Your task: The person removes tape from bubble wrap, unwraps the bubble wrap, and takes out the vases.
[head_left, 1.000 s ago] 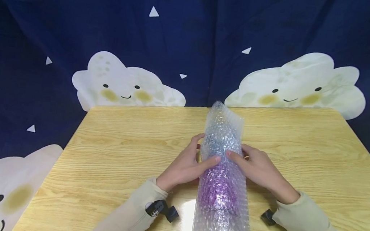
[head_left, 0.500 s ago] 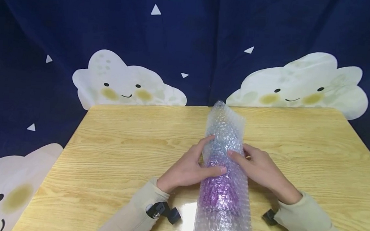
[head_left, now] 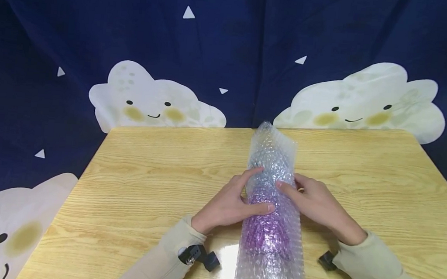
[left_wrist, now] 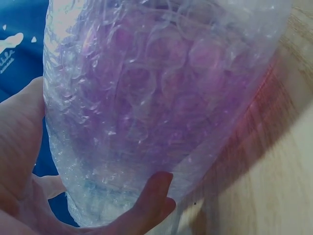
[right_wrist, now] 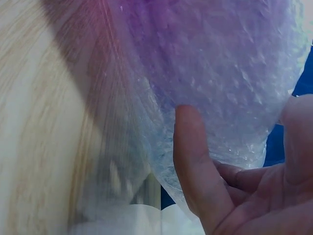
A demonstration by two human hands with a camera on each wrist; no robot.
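A long bundle in clear bubble wrap (head_left: 268, 235) runs lengthwise from the table's near side toward its far edge. Purple and bluish colours show through the plastic, but what lies inside cannot be made out. My left hand (head_left: 224, 203) grips the bundle's left side, thumb and index finger spread over its top. On the opposite side my right hand (head_left: 318, 204) holds it, with the thumb on top and the other fingers round the flank. Both wrist views show the bubble wrap (left_wrist: 156, 98) close up between thumb and fingers.
The wooden table (head_left: 157, 173) extends to both sides of the bundle. Behind it hangs a dark blue curtain (head_left: 198, 54) printed with smiling clouds. The bundle's pointed far end reaches near the table's back edge.
My left hand has shifted right and a little toward me, its index finger moving from the bundle's edge onto its top. My right hand keeps its hold.
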